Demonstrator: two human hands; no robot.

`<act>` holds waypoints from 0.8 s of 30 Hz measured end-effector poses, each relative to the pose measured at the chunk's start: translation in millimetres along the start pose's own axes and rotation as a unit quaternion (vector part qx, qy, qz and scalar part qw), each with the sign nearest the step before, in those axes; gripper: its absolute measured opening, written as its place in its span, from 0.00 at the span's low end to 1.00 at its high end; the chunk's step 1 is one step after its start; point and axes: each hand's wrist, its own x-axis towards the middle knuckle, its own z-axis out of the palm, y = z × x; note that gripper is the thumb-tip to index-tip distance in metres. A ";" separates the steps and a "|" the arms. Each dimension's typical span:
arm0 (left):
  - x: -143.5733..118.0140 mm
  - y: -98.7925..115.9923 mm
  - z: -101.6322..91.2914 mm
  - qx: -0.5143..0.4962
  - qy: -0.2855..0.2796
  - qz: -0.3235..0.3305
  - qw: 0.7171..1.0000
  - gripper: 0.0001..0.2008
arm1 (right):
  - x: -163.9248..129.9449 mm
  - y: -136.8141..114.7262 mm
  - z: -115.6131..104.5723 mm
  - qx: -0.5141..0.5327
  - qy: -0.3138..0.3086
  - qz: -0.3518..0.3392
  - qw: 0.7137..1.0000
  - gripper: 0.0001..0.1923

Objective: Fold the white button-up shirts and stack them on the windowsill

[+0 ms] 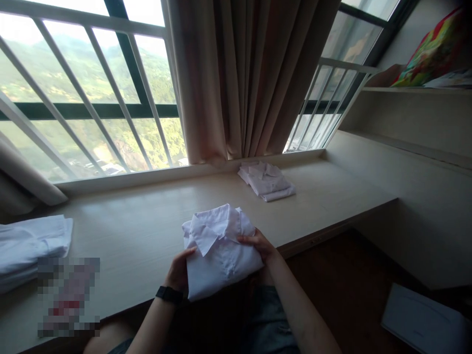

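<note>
A folded white collared shirt (224,260) is held between my two hands at the front edge of the desk, its collar towards the window. My left hand (180,268), below a dark wristwatch, grips the shirt's left side. On the opposite side, my right hand (261,246) has its thumb on top and the other fingers hidden underneath. Another folded white shirt (267,179) lies farther back, near the curtain. At the far left rests a stack of folded white clothing (33,248), partly cut off by the frame.
The pale desk (136,221) runs along a barred window (92,98). A brown curtain (250,78) hangs behind it. A blurred-out item (70,297) lies at the left front. A shelf (413,91) with a colourful bag is at right; a pale flat object (424,317) sits low down.
</note>
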 end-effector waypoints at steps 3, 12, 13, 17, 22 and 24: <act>-1.5 -8.9 2.3 -0.027 -0.017 -0.031 0.999 0.20 | -3.6 8.2 -5.9 0.000 0.004 0.030 1.000 0.32; 16.1 -31.0 9.1 -0.105 -0.010 0.005 0.994 0.28 | -35.1 53.0 -37.3 0.181 0.080 0.034 0.980 0.40; 18.2 -33.4 11.2 -0.113 -0.007 0.017 0.993 0.28 | -42.3 62.6 -36.0 0.209 0.098 0.017 0.973 0.40; 23.9 -42.6 24.3 -0.175 -0.002 0.020 0.984 0.25 | -63.8 98.8 -10.0 0.269 0.110 -0.004 0.957 0.36; 29.5 -49.2 37.4 -0.202 -0.034 -0.025 0.978 0.21 | -50.5 105.9 29.2 0.265 0.134 0.019 0.955 0.26; 31.8 -47.3 37.2 -0.200 -0.036 -0.037 0.978 0.19 | -38.0 99.1 32.1 0.274 0.183 0.028 0.944 0.20</act>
